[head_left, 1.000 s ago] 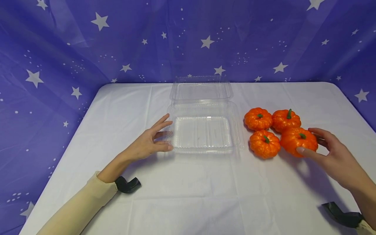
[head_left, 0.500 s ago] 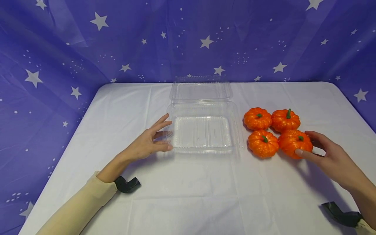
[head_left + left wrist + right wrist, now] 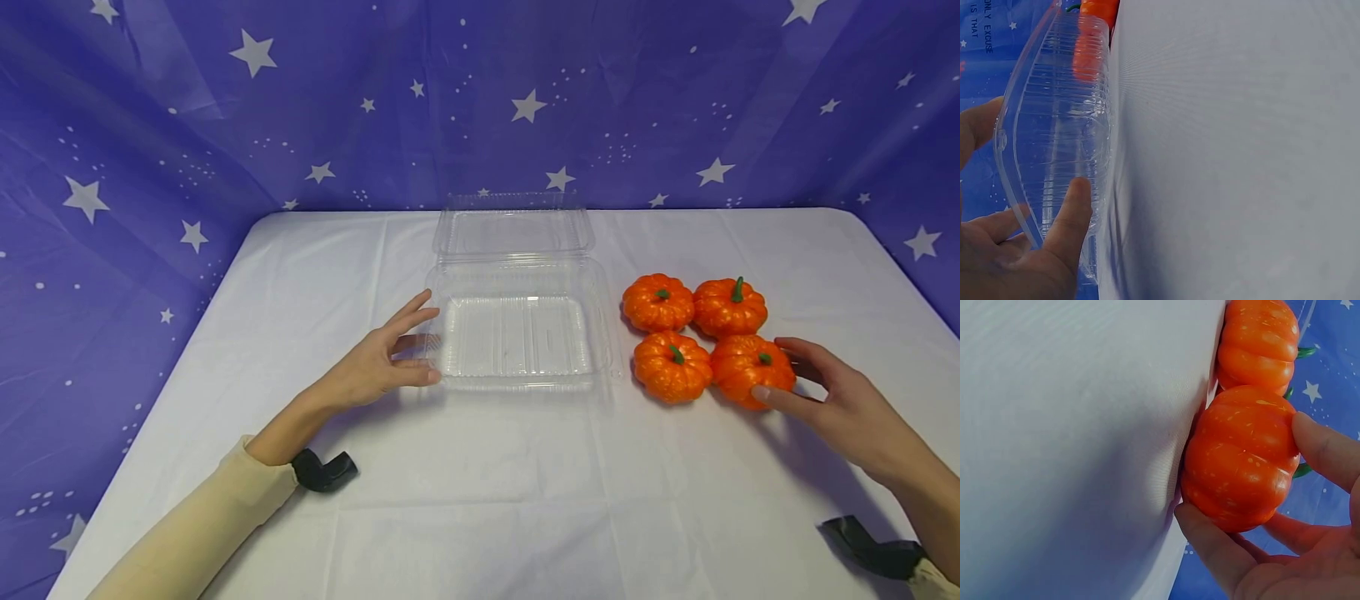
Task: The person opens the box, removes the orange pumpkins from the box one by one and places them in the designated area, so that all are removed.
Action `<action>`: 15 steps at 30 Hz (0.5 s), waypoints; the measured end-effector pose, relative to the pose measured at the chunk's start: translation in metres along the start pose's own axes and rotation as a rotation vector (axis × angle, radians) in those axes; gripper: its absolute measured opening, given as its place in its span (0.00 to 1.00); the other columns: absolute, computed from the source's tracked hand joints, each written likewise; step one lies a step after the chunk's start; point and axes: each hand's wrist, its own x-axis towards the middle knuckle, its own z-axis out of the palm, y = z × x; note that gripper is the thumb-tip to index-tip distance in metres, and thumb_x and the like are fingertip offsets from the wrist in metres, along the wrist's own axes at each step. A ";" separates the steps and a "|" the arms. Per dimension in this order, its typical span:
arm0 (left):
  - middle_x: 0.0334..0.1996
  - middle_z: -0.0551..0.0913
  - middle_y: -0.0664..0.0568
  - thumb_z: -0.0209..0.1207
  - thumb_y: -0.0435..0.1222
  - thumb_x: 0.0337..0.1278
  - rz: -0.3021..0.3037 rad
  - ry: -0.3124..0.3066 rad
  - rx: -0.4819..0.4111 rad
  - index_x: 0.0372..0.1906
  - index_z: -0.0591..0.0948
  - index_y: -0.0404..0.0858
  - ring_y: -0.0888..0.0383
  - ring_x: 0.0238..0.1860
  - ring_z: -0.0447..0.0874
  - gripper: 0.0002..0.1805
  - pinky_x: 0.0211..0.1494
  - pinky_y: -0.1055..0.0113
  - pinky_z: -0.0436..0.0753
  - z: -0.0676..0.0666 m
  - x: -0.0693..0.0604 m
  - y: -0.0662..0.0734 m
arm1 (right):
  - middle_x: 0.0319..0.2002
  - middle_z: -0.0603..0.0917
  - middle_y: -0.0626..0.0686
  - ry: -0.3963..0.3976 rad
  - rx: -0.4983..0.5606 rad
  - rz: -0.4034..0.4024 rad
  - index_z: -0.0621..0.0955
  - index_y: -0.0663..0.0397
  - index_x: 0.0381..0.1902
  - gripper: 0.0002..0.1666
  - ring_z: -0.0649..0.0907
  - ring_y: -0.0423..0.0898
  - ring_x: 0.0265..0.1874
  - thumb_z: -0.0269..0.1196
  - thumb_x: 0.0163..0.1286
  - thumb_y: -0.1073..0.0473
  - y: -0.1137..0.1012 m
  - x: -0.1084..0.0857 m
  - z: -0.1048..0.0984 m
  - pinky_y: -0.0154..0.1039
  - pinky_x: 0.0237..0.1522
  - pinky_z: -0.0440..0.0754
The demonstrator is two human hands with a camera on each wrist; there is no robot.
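In the head view my right hand holds the front-right orange pumpkin between thumb and fingers. The right wrist view shows this pumpkin low against the white cloth, thumb on its upper side and fingers beneath and behind. Three more orange pumpkins with green stems sit close by: front-left, back-left and back-right. My left hand rests at the left edge of a clear plastic clamshell container, fingers spread and nearly straight. Its lid is folded back.
A white cloth covers the table. Behind it and at both sides hangs a blue curtain with white stars. Black wrist mounts sit on both forearms. The container stands left of the pumpkins with a small gap between.
My right hand has brought the front-right pumpkin down and slightly left, beside the front-left one. The left hand and the container have stayed in place.
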 end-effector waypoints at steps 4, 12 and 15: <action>0.79 0.39 0.57 0.69 0.29 0.54 0.002 -0.002 0.011 0.76 0.55 0.31 0.40 0.71 0.60 0.48 0.63 0.59 0.77 0.000 0.000 0.000 | 0.69 0.60 0.76 0.008 0.013 -0.022 0.54 0.64 0.76 0.48 0.60 0.78 0.62 0.66 0.69 0.52 0.001 0.001 0.000 0.80 0.59 0.50; 0.79 0.39 0.59 0.69 0.29 0.54 0.009 -0.007 0.010 0.77 0.53 0.31 0.41 0.71 0.60 0.49 0.63 0.62 0.76 0.000 0.000 -0.001 | 0.70 0.58 0.75 0.015 0.018 -0.032 0.54 0.66 0.75 0.47 0.61 0.79 0.62 0.65 0.70 0.56 -0.001 0.001 0.004 0.79 0.58 0.53; 0.79 0.39 0.61 0.69 0.29 0.54 0.007 -0.005 0.005 0.77 0.53 0.31 0.41 0.72 0.59 0.49 0.63 0.63 0.77 0.001 0.000 -0.001 | 0.69 0.59 0.75 0.018 0.018 -0.034 0.54 0.66 0.75 0.47 0.62 0.77 0.61 0.65 0.70 0.56 -0.002 0.000 0.005 0.73 0.63 0.55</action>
